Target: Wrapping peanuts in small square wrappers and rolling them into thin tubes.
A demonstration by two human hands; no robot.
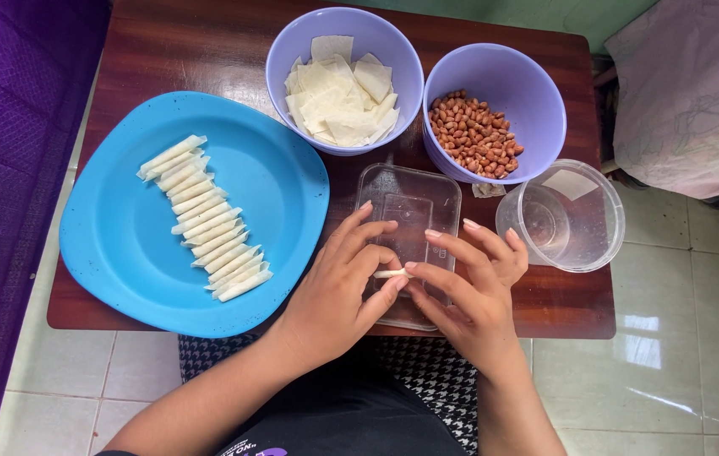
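Note:
My left hand (334, 287) and my right hand (469, 287) meet over a clear rectangular container (410, 190) on the wooden table. Between their fingertips is a small pale roll of pastry (391, 274), pinched from both ends. A big blue plate (123, 245) lies to the left, bearing a row of several finished pale rolls (206, 219). Behind my hands stands a lilac bowl (292, 51) of cut white pastry squares (338, 93), and beside it a second lilac bowl (537, 93) holds peanuts (473, 133).
A round clear plastic tub (566, 215) sits at the table's right edge, near the peanut bowl. Purple fabric (5, 169) runs along the left. A pale cloth-covered seat (693, 84) is at the upper right. Tiled floor (672, 363) surrounds the small table (199, 42).

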